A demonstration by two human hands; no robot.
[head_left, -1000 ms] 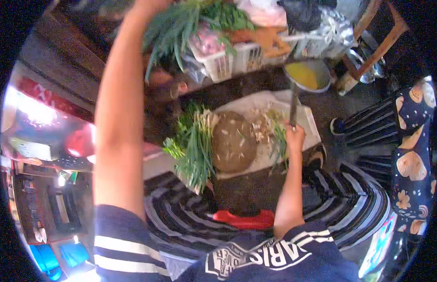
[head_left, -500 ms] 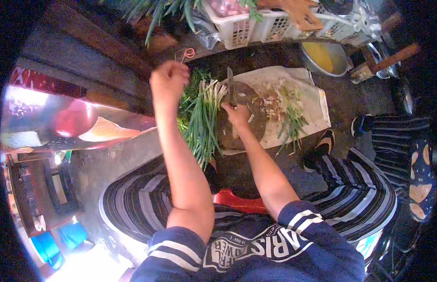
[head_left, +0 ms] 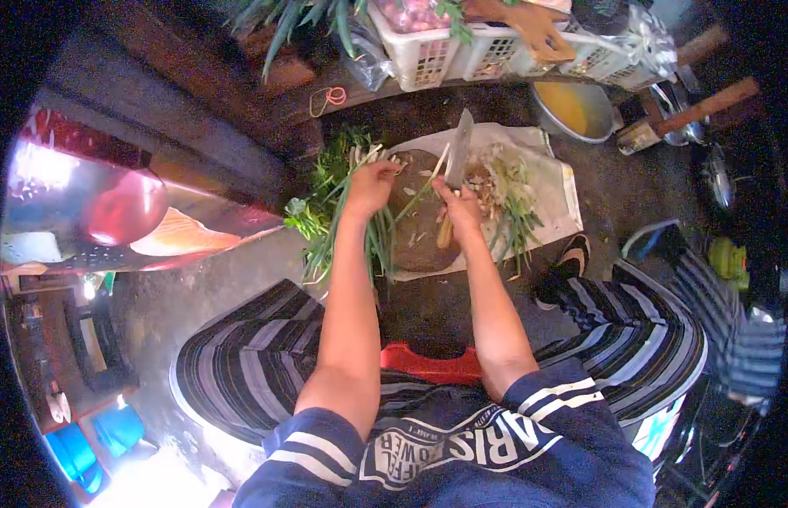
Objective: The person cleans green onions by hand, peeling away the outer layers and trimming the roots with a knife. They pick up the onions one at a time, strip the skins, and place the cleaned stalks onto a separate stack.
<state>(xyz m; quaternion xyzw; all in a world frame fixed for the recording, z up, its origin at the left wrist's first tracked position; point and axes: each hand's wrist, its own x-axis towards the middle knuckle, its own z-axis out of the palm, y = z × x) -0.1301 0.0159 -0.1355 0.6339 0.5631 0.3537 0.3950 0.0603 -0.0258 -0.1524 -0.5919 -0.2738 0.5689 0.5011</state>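
Head — knife (head_left: 458,148); basket (head_left: 423,61), perhaps shallots (head_left: 406,12)

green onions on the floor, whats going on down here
A person crouches over a round chopping block on the floor. Their left hand has its grip on a bunch of green onions, whose stalks lie along the block's left edge. Their right hand holds a knife with the blade raised above the block. Cut trimmings lie on the white sheet to the right.

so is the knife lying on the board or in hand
In hand: the right hand grips the knife by its handle at the board; the left hand holds greens.
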